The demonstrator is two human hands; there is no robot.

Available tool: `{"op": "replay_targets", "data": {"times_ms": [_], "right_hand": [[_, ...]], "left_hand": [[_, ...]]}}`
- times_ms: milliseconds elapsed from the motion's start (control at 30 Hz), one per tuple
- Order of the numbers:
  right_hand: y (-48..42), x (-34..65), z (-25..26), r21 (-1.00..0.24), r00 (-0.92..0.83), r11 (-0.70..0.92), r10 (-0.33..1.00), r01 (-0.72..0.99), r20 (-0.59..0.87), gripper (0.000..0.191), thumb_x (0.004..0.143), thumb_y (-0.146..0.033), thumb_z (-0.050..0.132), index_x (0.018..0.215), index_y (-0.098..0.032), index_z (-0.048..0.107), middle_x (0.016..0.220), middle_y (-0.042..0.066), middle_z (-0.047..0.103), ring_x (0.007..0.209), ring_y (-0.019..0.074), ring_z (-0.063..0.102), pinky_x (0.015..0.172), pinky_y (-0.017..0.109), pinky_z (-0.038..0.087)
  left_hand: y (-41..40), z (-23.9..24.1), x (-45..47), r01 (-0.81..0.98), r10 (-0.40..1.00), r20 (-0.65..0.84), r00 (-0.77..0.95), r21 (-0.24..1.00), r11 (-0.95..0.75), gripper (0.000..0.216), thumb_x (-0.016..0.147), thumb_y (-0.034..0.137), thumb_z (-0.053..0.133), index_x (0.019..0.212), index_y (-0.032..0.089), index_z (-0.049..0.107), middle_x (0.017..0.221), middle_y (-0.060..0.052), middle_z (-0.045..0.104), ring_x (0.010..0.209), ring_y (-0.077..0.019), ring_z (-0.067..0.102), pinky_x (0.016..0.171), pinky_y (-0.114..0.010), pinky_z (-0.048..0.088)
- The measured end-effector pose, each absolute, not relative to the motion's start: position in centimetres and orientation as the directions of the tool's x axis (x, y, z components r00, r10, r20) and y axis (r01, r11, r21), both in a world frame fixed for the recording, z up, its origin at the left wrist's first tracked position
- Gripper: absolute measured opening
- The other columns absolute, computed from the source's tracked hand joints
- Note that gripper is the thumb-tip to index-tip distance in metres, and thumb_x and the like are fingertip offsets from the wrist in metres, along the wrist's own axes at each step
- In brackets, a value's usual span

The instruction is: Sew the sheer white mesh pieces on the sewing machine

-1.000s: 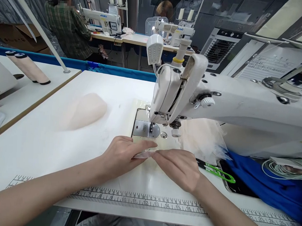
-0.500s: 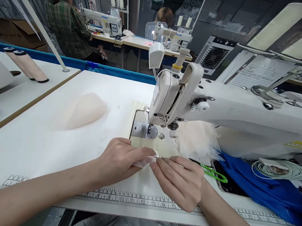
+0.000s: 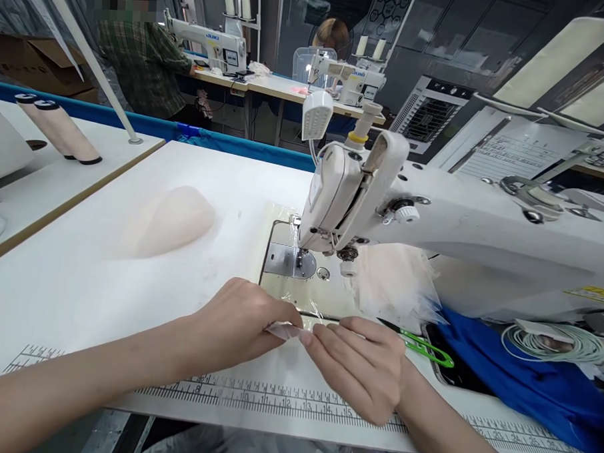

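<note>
Both hands meet in front of the sewing machine (image 3: 353, 195), pinching a small piece of thin, sheer pale fabric (image 3: 283, 330) between them. My left hand (image 3: 248, 321) is closed on its left end, fingers curled under. The fingertips of my right hand (image 3: 359, 362) press together on its right end; most of the piece is hidden by the fingers. Just behind the hands lies the metal needle plate (image 3: 285, 260) under the presser foot. Green-handled thread snips (image 3: 427, 349) rest beside my right hand. A sheer peach fabric piece (image 3: 179, 221) lies on the table to the left.
More sheer fabric (image 3: 397, 281) is heaped under the machine arm. Blue cloth (image 3: 515, 383), a dark phone (image 3: 458, 373) and a coil of pale cord (image 3: 552, 341) lie at right. A printed ruler (image 3: 274, 399) runs along the front edge. Another person (image 3: 141, 66) works beyond.
My left thumb has bent and drawn back toward me, and the fabric between the hands has come slightly lower. The right hand stays nearly in place. The view has shifted slightly.
</note>
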State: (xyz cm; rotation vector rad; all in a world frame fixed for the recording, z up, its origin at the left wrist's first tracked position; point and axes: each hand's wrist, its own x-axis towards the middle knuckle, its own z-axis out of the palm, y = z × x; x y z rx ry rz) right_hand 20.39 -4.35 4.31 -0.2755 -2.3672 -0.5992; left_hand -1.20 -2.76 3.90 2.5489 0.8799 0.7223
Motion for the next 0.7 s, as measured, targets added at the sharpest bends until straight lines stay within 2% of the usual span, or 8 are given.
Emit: {"op": "replay_targets", "data": {"times_ms": [100, 233, 300, 400, 467, 567, 633, 700], "right_hand": [[-3.9, 19.9, 3.2, 0.114, -0.677, 0.891, 0.245, 0.439, 0.694, 0.013, 0.085, -0.005, 0.058, 0.084, -0.013, 0.067, 0.067, 0.003, 0.072, 0.054, 0.0103, 0.062, 0.043, 0.025, 0.042], [-2.9, 19.2, 1.3, -0.158, -0.587, 0.800, 0.544, 0.579, 0.599, 0.012, 0.089, -0.011, 0.056, 0.083, -0.017, 0.063, 0.065, -0.002, 0.070, 0.047, 0.0082, 0.056, 0.045, 0.024, 0.039], [-2.3, 18.9, 0.7, -0.285, -0.509, 0.722, 0.662, 0.630, 0.550, 0.013, 0.091, -0.014, 0.055, 0.083, -0.018, 0.064, 0.068, -0.002, 0.070, 0.050, 0.0085, 0.057, 0.051, 0.023, 0.041], [-1.5, 18.8, 0.2, -0.429, -0.382, 0.558, 0.818, 0.710, 0.431, 0.015, 0.091, -0.019, 0.054, 0.082, -0.020, 0.067, 0.062, -0.004, 0.065, 0.053, 0.0099, 0.056, 0.054, 0.023, 0.041], [-1.1, 18.8, 0.2, -0.483, -0.309, 0.455, 0.883, 0.748, 0.352, 0.015, 0.090, -0.023, 0.056, 0.080, -0.022, 0.067, 0.055, -0.005, 0.057, 0.050, 0.0100, 0.051, 0.056, 0.024, 0.040], [-0.6, 18.8, 0.3, -0.530, -0.245, 0.361, 0.929, 0.768, 0.277, 0.013, 0.087, -0.023, 0.059, 0.078, -0.023, 0.068, 0.052, -0.008, 0.049, 0.048, 0.0094, 0.046, 0.068, 0.028, 0.042], [-0.4, 18.8, 0.3, -0.562, -0.230, 0.329, 0.943, 0.759, 0.241, 0.011, 0.087, -0.023, 0.059, 0.079, -0.023, 0.068, 0.051, -0.008, 0.048, 0.048, 0.0093, 0.046, 0.075, 0.031, 0.041], [-0.2, 18.8, 0.3, -0.604, -0.213, 0.302, 0.953, 0.738, 0.217, 0.010, 0.086, -0.023, 0.060, 0.079, -0.022, 0.067, 0.052, -0.008, 0.046, 0.049, 0.0093, 0.046, 0.073, 0.030, 0.042]], "left_hand": [[-2.5, 3.9, -1.1, 0.577, 0.745, 0.198, 0.637, 0.519, -0.631, 0.012, 0.082, 0.019, 0.066, 0.072, 0.024, 0.072, 0.044, 0.007, 0.055, 0.037, -0.0077, 0.042, 0.042, -0.021, 0.026], [-1.5, 2.6, -0.9, 0.684, 0.820, 0.153, 0.552, 0.480, -0.550, 0.015, 0.082, 0.025, 0.065, 0.068, 0.023, 0.069, 0.042, 0.007, 0.048, 0.038, -0.0092, 0.040, 0.042, -0.022, 0.025], [-1.0, 2.1, -0.9, 0.737, 0.860, 0.105, 0.500, 0.469, -0.486, 0.006, 0.082, 0.028, 0.064, 0.084, 0.024, 0.069, 0.046, 0.007, 0.050, 0.040, -0.0109, 0.045, 0.043, -0.022, 0.027], [-0.7, 2.3, -0.9, 0.801, 0.888, 0.051, 0.456, 0.411, -0.435, 0.039, 0.081, 0.029, 0.064, 0.118, 0.023, 0.056, 0.059, 0.007, 0.059, 0.048, -0.0146, 0.054, 0.049, -0.025, 0.038], [-0.8, 2.5, -0.9, 0.808, 0.868, 0.152, 0.473, 0.319, -0.496, 0.053, 0.078, 0.028, 0.067, 0.128, 0.020, 0.049, 0.082, 0.000, 0.068, 0.070, -0.0198, 0.063, 0.067, -0.034, 0.048], [-1.1, 2.4, -0.7, 0.776, 0.745, 0.393, 0.539, 0.114, -0.621, 0.050, 0.078, 0.024, 0.069, 0.124, 0.016, 0.053, 0.125, -0.011, 0.060, 0.117, -0.0296, 0.053, 0.098, -0.047, 0.040], [-1.6, 2.1, -0.5, 0.729, 0.633, 0.471, 0.614, -0.031, -0.684, 0.034, 0.083, 0.016, 0.062, 0.117, 0.017, 0.059, 0.128, -0.009, 0.059, 0.124, -0.0282, 0.047, 0.106, -0.048, 0.033], [-2.1, 1.6, -0.3, 0.666, 0.536, 0.477, 0.697, -0.151, -0.731, 0.027, 0.087, 0.007, 0.053, 0.109, 0.017, 0.065, 0.119, -0.005, 0.065, 0.119, -0.0236, 0.051, 0.110, -0.045, 0.029]]}}
